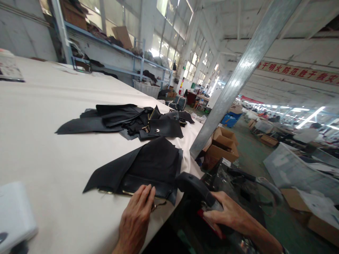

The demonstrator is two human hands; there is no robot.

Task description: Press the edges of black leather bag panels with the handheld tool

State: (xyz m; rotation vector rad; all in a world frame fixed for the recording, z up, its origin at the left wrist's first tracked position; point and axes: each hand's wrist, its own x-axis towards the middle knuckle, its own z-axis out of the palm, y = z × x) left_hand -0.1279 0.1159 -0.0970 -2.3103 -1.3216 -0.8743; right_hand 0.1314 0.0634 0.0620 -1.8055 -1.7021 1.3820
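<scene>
My left hand (136, 215) lies flat, fingers stretched out, on the near edge of a black cloth piece with a zipper (150, 165) on the white table (39, 141). My right hand (227, 213) is wrapped round the black handle of an iron (196, 188) at the table's right edge. The iron's cord (262, 183) runs off to the right. A second heap of black cloth pieces (127, 121) lies farther back on the table.
A slanted metal post (238, 76) rises by the table's right edge. Cardboard boxes (221, 146) stand on the floor beyond it. A white object (14, 215) sits at the near left corner. Shelving (111, 46) lines the far wall. Other work tables fill the hall at right.
</scene>
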